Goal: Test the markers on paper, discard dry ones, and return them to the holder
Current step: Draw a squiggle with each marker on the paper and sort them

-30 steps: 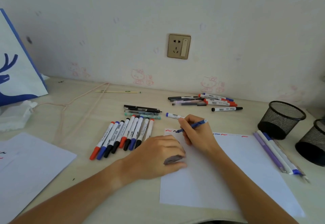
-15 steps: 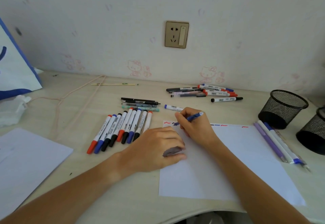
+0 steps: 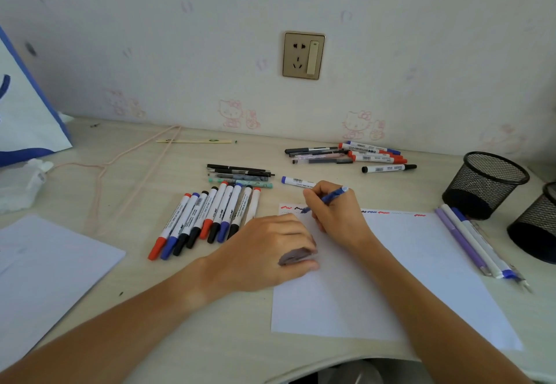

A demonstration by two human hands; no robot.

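My right hand grips a blue pen with its tip on the top left edge of the white test paper, beside red and blue squiggles. My left hand rests on the paper's left edge and pinches a grey pen cap. A row of red, blue and black capped markers lies left of the paper. A blue-capped marker lies just behind my right hand. Two black mesh holders stand at the right.
More markers and pens lie near the wall, thin dark pens behind the marker row. Purple and white pens lie right of the paper. Another sheet is at the left, a blue-white bag beyond it.
The view has tilted slightly downward. My right hand has shifted the pen tip a little along the top edge of the paper; my left hand has stayed in place.
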